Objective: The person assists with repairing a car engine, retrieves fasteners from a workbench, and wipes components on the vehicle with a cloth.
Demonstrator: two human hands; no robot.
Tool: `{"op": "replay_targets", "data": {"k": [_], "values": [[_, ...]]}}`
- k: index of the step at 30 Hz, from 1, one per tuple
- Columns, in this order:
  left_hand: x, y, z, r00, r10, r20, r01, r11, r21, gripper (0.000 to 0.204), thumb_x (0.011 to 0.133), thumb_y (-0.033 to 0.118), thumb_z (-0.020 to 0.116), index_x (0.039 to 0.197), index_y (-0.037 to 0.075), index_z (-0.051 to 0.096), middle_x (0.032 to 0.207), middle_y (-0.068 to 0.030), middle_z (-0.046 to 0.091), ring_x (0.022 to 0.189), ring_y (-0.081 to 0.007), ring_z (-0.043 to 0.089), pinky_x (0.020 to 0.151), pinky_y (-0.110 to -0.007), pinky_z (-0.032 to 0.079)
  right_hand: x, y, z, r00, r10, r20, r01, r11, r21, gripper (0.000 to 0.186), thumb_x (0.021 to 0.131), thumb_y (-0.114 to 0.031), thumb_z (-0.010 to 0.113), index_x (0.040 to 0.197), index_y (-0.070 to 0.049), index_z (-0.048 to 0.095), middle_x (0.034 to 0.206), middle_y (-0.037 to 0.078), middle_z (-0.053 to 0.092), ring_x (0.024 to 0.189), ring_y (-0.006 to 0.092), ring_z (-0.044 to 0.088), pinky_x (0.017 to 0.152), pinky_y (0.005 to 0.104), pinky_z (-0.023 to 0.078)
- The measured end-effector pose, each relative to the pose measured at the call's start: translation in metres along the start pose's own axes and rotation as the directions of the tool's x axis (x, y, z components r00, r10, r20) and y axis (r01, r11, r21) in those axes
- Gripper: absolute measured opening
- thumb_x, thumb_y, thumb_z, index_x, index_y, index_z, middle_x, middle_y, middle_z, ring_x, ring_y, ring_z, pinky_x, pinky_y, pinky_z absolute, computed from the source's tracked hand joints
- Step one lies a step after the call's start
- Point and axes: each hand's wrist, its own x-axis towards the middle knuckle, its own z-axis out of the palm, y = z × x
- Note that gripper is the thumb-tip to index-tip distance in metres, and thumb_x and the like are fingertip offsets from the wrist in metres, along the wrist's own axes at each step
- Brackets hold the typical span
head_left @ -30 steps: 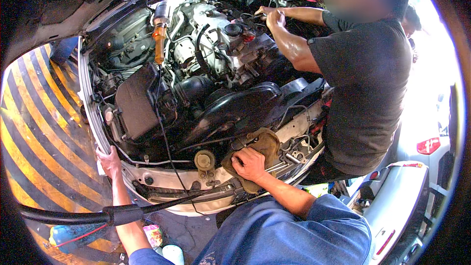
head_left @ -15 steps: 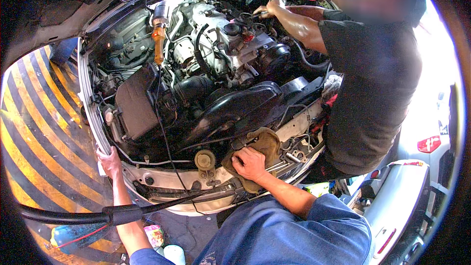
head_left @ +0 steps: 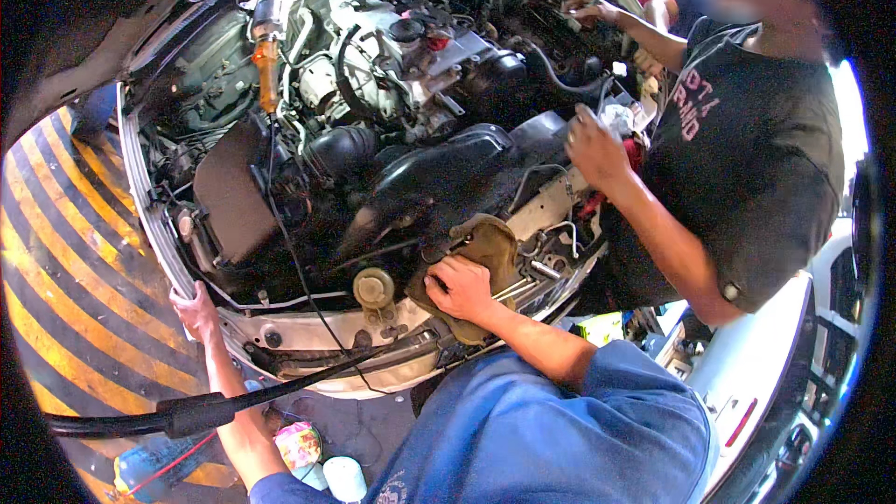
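My left hand [head_left: 196,311] is wrapped round the pale fender edge [head_left: 140,187] at the left corner of the open engine bay. My right hand [head_left: 459,289] rests with curled fingers on a brown cloth [head_left: 490,257] draped over the front panel. Whatever lies under those fingers, if anything, is hidden. A small dark piece with a bright end [head_left: 459,245] lies on the cloth just beyond my knuckles. Long metal tools [head_left: 515,287] and a silver socket-like piece [head_left: 545,270] lie right of the cloth. A round tan cap [head_left: 373,287] stands to its left.
An orange work lamp [head_left: 267,65] hangs over the engine [head_left: 373,65], its black cord crossing the front panel. At right, a person in a dark shirt [head_left: 747,149] reaches in with both hands [head_left: 597,149]. A thick black bar [head_left: 196,413] crosses above my left forearm.
The view has shifted, so the engine bay sits further left and higher. The co-worker has leaned back, with one hand now near the front right corner. My hands keep their places.
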Motion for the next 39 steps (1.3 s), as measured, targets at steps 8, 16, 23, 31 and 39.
{"op": "replay_targets", "data": {"k": [8,16,23,31,39], "values": [[0.004,-0.009,0.007,0.998,0.057,-0.003,-0.057,0.996,-0.062,0.061,0.078,0.041,0.065,0.124,0.005,0.048,0.117,-0.0193,0.057,0.107,-0.0372,0.056,0.09,-0.044,0.043,0.001,0.001,-0.003,1.0,-0.001,0.005,0.001,0.999,0.04,0.012,0.074,-0.022,0.065,0.074,-0.01,0.06,0.068,0.007,0.057,0.063,0.026,0.059,0.055,0.0373,0.049],[0.01,-0.013,0.014,0.999,0.048,-0.004,-0.048,0.998,0.051,0.064,0.076,0.046,0.066,0.126,0.008,0.048,0.115,-0.0169,0.06,0.104,-0.0362,0.058,0.087,-0.047,0.045,0.0,0.002,-0.003,0.999,-0.015,-0.044,0.018,0.998,0.062,0.011,0.072,-0.02,0.066,0.073,-0.01,0.06,0.067,0.007,0.057,0.062,0.025,0.059,0.055,0.0365,0.048],[0.016,-0.018,0.021,0.998,0.057,-0.022,-0.055,0.997,0.055,0.069,0.074,0.047,0.068,0.125,0.006,0.047,0.116,-0.0196,0.059,0.103,-0.0375,0.059,0.086,-0.047,0.045,0.003,-0.015,-0.016,0.995,0.057,0.078,-0.063,0.995,0.081,0.015,0.072,-0.02,0.064,0.074,-0.007,0.057,0.071,0.01,0.055,0.07,0.0288,0.059,0.059,0.0399,0.049],[0.018,-0.019,0.022,0.997,0.08,-0.014,-0.079,0.996,0.039,0.067,0.075,0.046,0.067,0.124,0.004,0.049,0.115,-0.0207,0.06,0.103,-0.0392,0.058,0.087,-0.046,0.045,-0.02,-0.044,-0.011,0.965,-0.091,0.245,-0.001,0.937,0.35,0.015,0.074,-0.018,0.065,0.081,-0.006,0.058,0.072,0.01,0.054,0.07,0.0286,0.057,0.059,0.0389,0.048],[0.025,-0.026,0.029,0.995,0.094,-0.038,-0.094,0.995,0.025,0.068,0.074,0.045,0.069,0.12,-0.001,0.05,0.11,-0.025,0.06,0.099,-0.0416,0.058,0.086,-0.048,0.046,-0.035,-0.043,0.008,0.982,-0.093,0.164,0.046,0.962,0.269,0.016,0.075,-0.022,0.063,0.075,-0.007,0.057,0.069,0.01,0.056,0.067,0.0298,0.059,0.059,0.0404,0.049]]}}
